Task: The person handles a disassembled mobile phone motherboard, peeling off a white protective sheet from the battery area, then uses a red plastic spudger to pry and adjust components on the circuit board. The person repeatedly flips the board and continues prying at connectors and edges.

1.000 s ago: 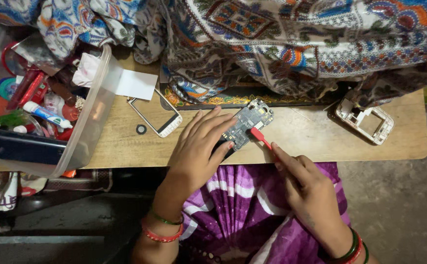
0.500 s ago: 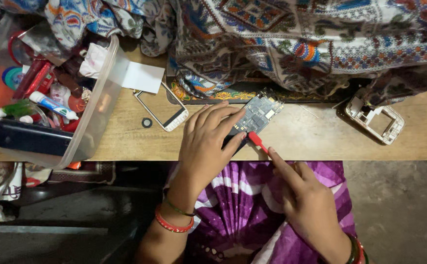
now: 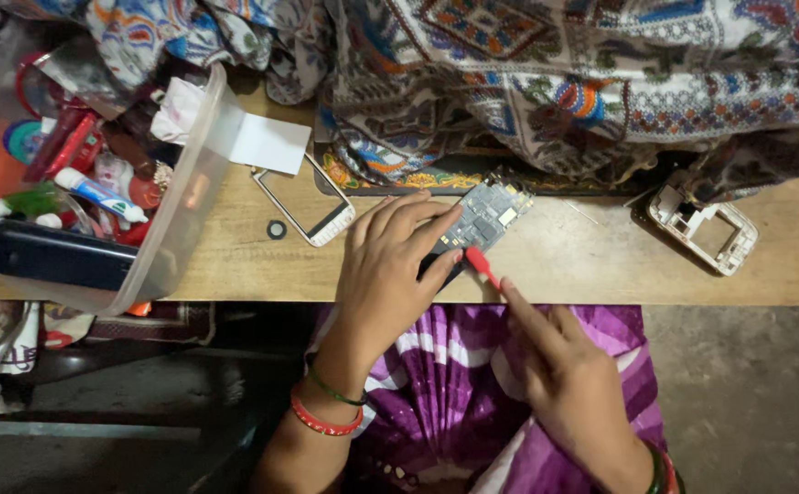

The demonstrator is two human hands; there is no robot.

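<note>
Head view: left hand (image 3: 390, 265) lies flat, fingers spread, pinning the board (image 3: 483, 218) at the table (image 3: 600, 274) edge; right hand (image 3: 568, 384) pinches a red tool (image 3: 482, 266). Board looks light, stiff, fragile (hold by edges).

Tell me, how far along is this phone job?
The phone looks already opened: a white screen frame and a white housing frame lie apart on the wooden table. In hand: the left hand steadies the circuit board while the right hand applies a red-handled tool. The parts remain unassembled.
</note>
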